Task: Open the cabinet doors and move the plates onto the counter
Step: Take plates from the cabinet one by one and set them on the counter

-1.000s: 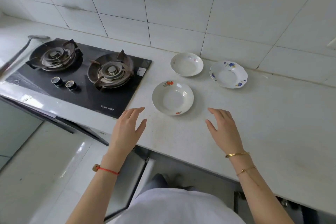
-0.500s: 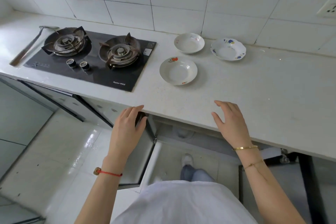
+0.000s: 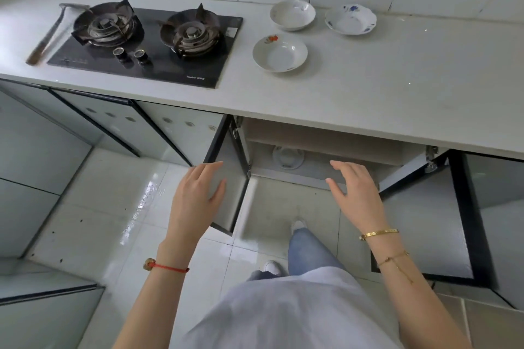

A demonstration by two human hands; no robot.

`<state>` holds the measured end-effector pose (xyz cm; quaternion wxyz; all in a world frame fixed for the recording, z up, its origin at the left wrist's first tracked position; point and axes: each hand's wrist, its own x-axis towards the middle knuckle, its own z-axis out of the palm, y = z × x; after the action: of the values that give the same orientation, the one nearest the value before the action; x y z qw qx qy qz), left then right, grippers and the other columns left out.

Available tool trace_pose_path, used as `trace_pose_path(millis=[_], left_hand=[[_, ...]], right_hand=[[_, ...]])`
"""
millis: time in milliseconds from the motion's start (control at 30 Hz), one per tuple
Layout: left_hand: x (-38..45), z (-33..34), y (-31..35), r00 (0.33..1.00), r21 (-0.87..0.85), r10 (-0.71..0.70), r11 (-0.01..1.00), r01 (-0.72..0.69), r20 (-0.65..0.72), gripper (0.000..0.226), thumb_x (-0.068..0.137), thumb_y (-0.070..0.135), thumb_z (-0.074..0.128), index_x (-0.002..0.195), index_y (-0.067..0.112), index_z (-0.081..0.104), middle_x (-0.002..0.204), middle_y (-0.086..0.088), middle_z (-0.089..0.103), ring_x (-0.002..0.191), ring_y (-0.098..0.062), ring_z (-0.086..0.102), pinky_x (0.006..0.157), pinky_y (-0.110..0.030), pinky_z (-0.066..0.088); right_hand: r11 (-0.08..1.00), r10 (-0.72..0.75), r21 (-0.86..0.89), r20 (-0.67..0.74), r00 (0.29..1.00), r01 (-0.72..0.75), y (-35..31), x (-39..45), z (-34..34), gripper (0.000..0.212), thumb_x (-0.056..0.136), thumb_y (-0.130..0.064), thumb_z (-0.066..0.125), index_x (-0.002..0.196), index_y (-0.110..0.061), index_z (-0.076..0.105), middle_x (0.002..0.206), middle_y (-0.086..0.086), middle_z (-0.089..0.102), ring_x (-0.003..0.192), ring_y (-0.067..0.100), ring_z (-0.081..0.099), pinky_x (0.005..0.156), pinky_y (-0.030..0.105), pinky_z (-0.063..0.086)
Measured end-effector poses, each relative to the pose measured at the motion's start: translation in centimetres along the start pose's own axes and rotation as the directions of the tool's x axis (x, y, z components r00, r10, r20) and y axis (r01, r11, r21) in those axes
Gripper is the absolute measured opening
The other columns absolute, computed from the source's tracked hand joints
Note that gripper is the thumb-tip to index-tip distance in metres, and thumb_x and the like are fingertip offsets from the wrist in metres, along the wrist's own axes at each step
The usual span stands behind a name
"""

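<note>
Three white plates rest on the counter (image 3: 397, 88): one with a red flower (image 3: 280, 53) nearest me, a plain one (image 3: 292, 14) behind it, and a blue-flowered one (image 3: 350, 20) to the right. Below the counter both cabinet doors stand open, the left door (image 3: 226, 178) and the right door (image 3: 425, 221). Another plate (image 3: 288, 157) lies inside on the cabinet floor. My left hand (image 3: 197, 198) hovers in front of the left door, fingers apart and empty. My right hand (image 3: 354, 193) hovers before the cabinet opening, also empty.
A black two-burner gas hob (image 3: 147, 42) sits on the counter's left part, with a metal spatula (image 3: 54, 34) beside it. Closed glass-fronted cabinets (image 3: 113, 127) run to the left. My legs and shoes (image 3: 297, 241) stand on the tiled floor before the opening.
The view has tilted down from the counter to the cabinet. Both hands have dropped from counter height to in front of the open cabinet, and the plate inside has come into sight.
</note>
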<state>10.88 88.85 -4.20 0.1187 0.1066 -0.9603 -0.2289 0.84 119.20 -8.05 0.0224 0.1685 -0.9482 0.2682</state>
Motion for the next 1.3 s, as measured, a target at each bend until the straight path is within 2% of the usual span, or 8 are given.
trace_pose_path(millis=[300, 400, 633, 800, 867, 1033, 1300], left_hand=[[-4.1, 0.1, 1.2, 0.999, 0.002, -0.037, 0.999, 0.037, -0.023, 0.033, 0.092, 0.022, 0.059, 0.125, 0.017, 0.058, 0.116, 0.000, 0.064, 0.108, -0.018, 0.057, 0.090, -0.030, 0.047], [-4.6, 0.7, 1.8, 0.999, 0.003, -0.048, 0.999, 0.048, -0.023, 0.033, 0.093, 0.022, 0.059, 0.125, 0.017, 0.058, 0.117, 0.000, 0.064, 0.110, -0.018, 0.057, 0.092, -0.029, 0.046], [-4.2, 3.8, 3.5, 0.992, -0.006, -0.105, 0.995, 0.104, -0.064, 0.032, 0.094, 0.021, 0.058, 0.125, 0.018, 0.057, 0.118, 0.001, 0.064, 0.110, -0.016, 0.058, 0.092, -0.023, 0.041], [-2.4, 7.7, 3.6, 0.988, -0.026, -0.147, 0.989, 0.145, -0.047, 0.031, 0.093, 0.019, 0.057, 0.124, 0.015, 0.058, 0.116, -0.002, 0.064, 0.110, -0.021, 0.058, 0.095, -0.032, 0.048], [-1.3, 10.0, 3.2, 0.989, -0.025, -0.148, 0.989, 0.147, -0.032, 0.031, 0.093, 0.018, 0.058, 0.123, 0.012, 0.059, 0.115, -0.005, 0.065, 0.108, -0.023, 0.059, 0.093, -0.036, 0.050], [2.6, 18.1, 0.4, 0.992, 0.035, -0.123, 0.992, 0.122, 0.020, 0.028, 0.092, 0.016, 0.057, 0.119, 0.009, 0.060, 0.112, -0.008, 0.067, 0.104, -0.027, 0.061, 0.088, -0.037, 0.049], [9.4, 37.0, -9.5, 0.972, 0.065, -0.158, 0.987, 0.148, 0.176, 0.032, 0.092, 0.018, 0.056, 0.122, 0.009, 0.059, 0.113, -0.011, 0.065, 0.104, -0.031, 0.059, 0.087, -0.039, 0.048]], right_hand=[[1.000, -0.002, 0.007, 0.006, 1.000, 0.002, 0.6, -3.5, -0.6, 0.035, 0.092, -0.023, 0.060, 0.124, -0.010, 0.058, 0.119, 0.005, 0.062, 0.115, 0.022, 0.052, 0.098, 0.031, 0.041], [1.000, 0.001, 0.010, 0.014, 1.000, -0.001, 1.4, -3.7, -1.1, 0.035, 0.092, -0.023, 0.059, 0.124, -0.011, 0.058, 0.119, 0.004, 0.062, 0.115, 0.021, 0.052, 0.098, 0.028, 0.039], [1.000, 0.006, 0.008, 0.019, 1.000, -0.006, 4.8, -2.5, -1.0, 0.034, 0.092, -0.023, 0.058, 0.124, -0.012, 0.057, 0.117, 0.003, 0.063, 0.113, 0.020, 0.053, 0.097, 0.031, 0.042], [1.000, 0.016, -0.004, 0.074, 0.997, -0.016, 7.5, -0.4, 1.4, 0.035, 0.093, -0.024, 0.057, 0.125, -0.011, 0.056, 0.114, 0.004, 0.063, 0.111, 0.021, 0.054, 0.095, 0.033, 0.045], [0.999, 0.042, 0.000, 0.103, 0.994, -0.042, 8.8, 0.7, 3.0, 0.035, 0.093, -0.025, 0.056, 0.125, -0.011, 0.055, 0.115, 0.005, 0.063, 0.110, 0.022, 0.054, 0.094, 0.034, 0.045], [0.997, 0.081, 0.006, 0.146, 0.986, -0.083, 13.1, 4.3, 9.7, 0.036, 0.094, -0.025, 0.055, 0.126, -0.009, 0.054, 0.117, 0.008, 0.063, 0.110, 0.026, 0.053, 0.094, 0.038, 0.046], [0.974, 0.224, 0.010, 0.149, 0.963, -0.228, 23.6, 10.3, 27.2, 0.034, 0.091, -0.019, 0.059, 0.121, -0.004, 0.058, 0.111, 0.014, 0.066, 0.107, 0.034, 0.056, 0.087, 0.041, 0.047]])
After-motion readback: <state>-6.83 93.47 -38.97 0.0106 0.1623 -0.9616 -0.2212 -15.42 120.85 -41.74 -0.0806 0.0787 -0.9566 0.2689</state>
